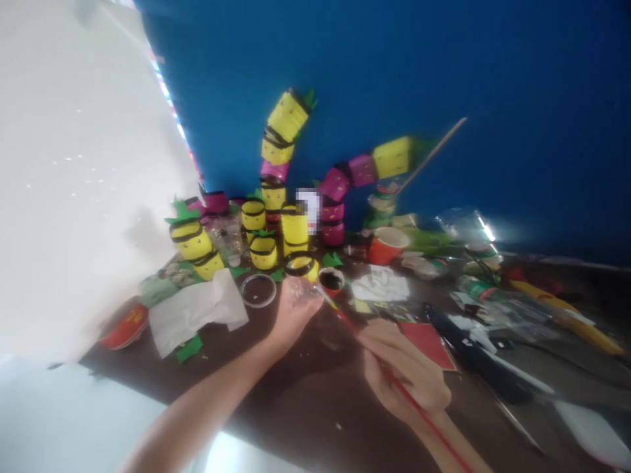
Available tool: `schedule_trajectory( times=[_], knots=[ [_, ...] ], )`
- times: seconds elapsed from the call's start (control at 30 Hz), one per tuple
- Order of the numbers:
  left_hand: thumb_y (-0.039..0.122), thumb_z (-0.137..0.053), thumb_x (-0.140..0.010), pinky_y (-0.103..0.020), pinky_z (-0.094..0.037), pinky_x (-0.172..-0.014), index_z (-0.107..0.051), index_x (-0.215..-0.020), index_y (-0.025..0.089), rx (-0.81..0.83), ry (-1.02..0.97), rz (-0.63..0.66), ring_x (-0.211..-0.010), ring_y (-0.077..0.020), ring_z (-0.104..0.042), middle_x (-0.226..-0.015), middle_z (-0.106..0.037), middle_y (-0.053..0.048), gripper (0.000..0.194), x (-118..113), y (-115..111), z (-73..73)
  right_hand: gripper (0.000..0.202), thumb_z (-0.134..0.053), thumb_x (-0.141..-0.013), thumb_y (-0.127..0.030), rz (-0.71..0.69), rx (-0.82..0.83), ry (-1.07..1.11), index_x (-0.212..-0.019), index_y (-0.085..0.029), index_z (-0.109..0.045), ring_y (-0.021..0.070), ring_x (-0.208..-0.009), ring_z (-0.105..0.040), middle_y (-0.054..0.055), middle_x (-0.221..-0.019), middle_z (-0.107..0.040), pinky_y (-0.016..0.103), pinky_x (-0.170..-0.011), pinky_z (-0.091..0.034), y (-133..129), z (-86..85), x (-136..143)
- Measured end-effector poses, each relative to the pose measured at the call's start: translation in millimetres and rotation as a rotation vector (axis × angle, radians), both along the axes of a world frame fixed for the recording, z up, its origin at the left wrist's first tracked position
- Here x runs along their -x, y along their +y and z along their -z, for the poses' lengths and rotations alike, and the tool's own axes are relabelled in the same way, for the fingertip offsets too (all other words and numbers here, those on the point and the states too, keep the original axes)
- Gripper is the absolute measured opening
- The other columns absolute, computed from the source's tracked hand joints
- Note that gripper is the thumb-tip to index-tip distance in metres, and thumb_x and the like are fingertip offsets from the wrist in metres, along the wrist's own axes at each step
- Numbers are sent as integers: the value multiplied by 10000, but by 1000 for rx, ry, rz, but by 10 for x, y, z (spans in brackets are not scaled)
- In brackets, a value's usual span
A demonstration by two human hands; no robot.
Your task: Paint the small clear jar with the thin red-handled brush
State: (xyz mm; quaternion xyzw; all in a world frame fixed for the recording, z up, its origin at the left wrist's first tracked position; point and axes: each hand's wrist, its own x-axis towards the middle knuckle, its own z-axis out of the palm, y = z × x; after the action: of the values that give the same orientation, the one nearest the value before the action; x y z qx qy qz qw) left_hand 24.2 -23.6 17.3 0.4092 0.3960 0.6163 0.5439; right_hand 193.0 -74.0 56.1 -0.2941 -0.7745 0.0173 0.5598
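Fingers of my left hand [292,310] curl up around a small clear plastic cup [299,290], pinching it from below, just in front of the cluster of yellow paper cylinders banded in black [263,253]. My right hand [404,371] is closed on a thin red-handled paintbrush [374,351], the fingers bunched on the shaft the way one holds a pen; its tip reaches up and left to touch, or nearly touch, the clear cup's rim. The view is blurred, so I cannot tell whether the bristles are inside the cup or only against it.

Just beside the brush tip stands a small red pot with dark contents [331,281], and left of my hand a shallow clear round lid [257,290] lies on the dark brown tabletop [305,394]. A crumpled white paper sheet [197,312] lies further left. An orange paper cup [387,245] sits behind, tipped on its side, and a flat red card [428,343] lies right beside my right hand.

As I judge it, the work is brushing something onto the clear cup. To do that well I would hold the cup steady and tilted toward the brush, keep the strokes short and light, and rest the right wrist on the table so the tip does not wander toward the pot.
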Motion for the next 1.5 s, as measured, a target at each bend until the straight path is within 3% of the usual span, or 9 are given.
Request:
schedule_trajectory(
  times=[0.33,0.93,1.5],
  knots=[
    [279,-764,-653,-361,-435,-931,-516,-1036,224,-16,-8,4,-1035,-212,-585,-1019,-611,-30,459,-18,-2,-31,255,-578,-731,4,20,20,-7,-878,-188,-659,179,-680,-677,43,-755,-688,357,-703,-594,-4,-26,16],
    [292,-766,-658,-382,-423,-952,-482,-1060,211,5,21,-11,-1050,-211,-572,-1073,-596,-46,498,-13,-5,-42,304,-568,-701,52,-30,-10,17,-901,-163,-645,172,-703,-641,58,-776,-650,383,-693,-580,16,12,-6],
    [289,-755,-678,-386,-404,-973,-483,-1092,218,-5,27,20,-1088,-212,-552,-1095,-592,-45,500,4,17,34,275,-564,-720,23,-13,10,15,-898,-170,-646,175,-696,-651,54,-760,-655,369,-687,-575,13,5,-4]
  ],
)
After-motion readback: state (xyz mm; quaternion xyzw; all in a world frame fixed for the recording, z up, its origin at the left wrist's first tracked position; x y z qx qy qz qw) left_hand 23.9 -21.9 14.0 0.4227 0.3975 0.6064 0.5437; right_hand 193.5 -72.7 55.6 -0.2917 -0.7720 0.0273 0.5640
